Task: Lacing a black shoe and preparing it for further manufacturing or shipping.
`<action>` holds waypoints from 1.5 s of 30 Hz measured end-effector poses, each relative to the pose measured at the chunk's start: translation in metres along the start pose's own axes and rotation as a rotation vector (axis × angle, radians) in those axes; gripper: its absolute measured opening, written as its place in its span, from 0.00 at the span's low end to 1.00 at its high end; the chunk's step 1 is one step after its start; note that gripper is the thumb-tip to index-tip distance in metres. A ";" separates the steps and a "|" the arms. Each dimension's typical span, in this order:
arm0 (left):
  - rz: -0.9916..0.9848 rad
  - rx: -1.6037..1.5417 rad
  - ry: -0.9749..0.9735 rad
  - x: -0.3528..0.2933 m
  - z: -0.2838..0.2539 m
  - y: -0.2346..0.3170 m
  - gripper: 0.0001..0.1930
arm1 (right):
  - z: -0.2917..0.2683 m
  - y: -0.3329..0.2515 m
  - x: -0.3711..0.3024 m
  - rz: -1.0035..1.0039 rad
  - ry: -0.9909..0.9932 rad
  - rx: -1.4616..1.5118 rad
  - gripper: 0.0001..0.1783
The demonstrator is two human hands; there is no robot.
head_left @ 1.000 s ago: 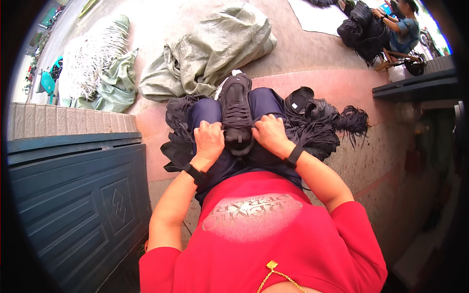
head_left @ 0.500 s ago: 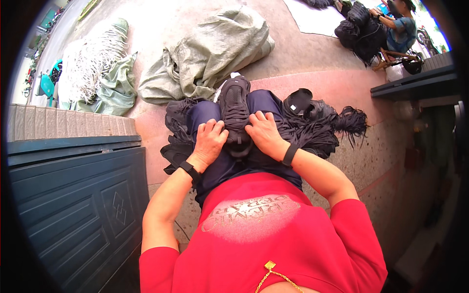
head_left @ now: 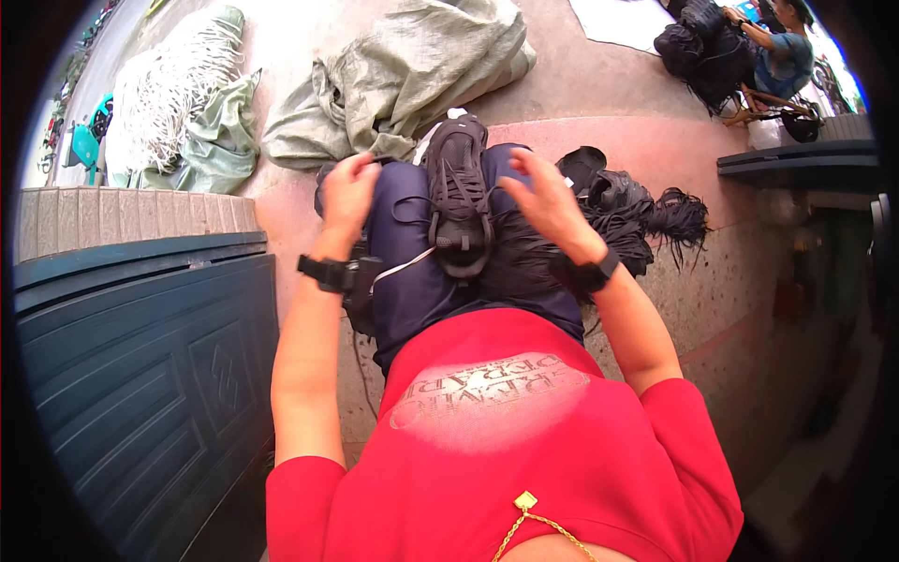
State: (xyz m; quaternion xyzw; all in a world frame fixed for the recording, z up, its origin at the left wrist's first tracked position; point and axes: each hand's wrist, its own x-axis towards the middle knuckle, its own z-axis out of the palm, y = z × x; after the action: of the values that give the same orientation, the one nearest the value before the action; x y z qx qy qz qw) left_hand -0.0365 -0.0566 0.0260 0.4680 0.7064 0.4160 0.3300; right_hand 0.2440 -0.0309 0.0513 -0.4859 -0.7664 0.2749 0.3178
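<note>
A black lace-up shoe (head_left: 459,192) lies along my lap between my thighs, toe end away from me. Its thin black lace (head_left: 405,199) curves loosely over the left thigh. My left hand (head_left: 348,199) is raised to the left of the shoe, apart from it, fingers slightly bent and nothing visible in them. On the other side, my right hand (head_left: 551,201) hovers over the right thigh with thumb and fingers apart, near the shoe's lace but seemingly not holding it. A thin white strip (head_left: 405,266) runs from the shoe's heel toward my left wrist.
Bundled black laces (head_left: 613,220) and dark shoe parts lie right of my knees. A grey-green woven sack (head_left: 403,80) lies ahead, with white laces (head_left: 173,103) on another sack at left. A blue door panel (head_left: 150,365) stands left. Another person (head_left: 782,56) sits far right.
Both hands have come off the shoe and moved outward, the left to the left and the right to the right. The lace now lies loose beside the shoe.
</note>
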 end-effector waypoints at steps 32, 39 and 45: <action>-0.318 0.632 0.286 -0.057 -0.123 -0.182 0.08 | -0.011 -0.030 -0.074 -0.034 -0.422 -0.244 0.04; -0.113 0.168 0.665 -0.042 -0.179 -0.016 0.07 | -0.096 -0.065 0.000 0.171 -0.539 0.687 0.11; 0.248 0.256 0.444 -0.049 -0.111 0.094 0.07 | -0.165 -0.087 0.028 0.144 0.042 1.356 0.22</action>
State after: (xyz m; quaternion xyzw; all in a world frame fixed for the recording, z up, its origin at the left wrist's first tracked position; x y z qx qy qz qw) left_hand -0.0782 -0.1131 0.1618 0.4861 0.7455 0.4530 0.0522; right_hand 0.3096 -0.0194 0.2279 -0.2343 -0.3841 0.7055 0.5475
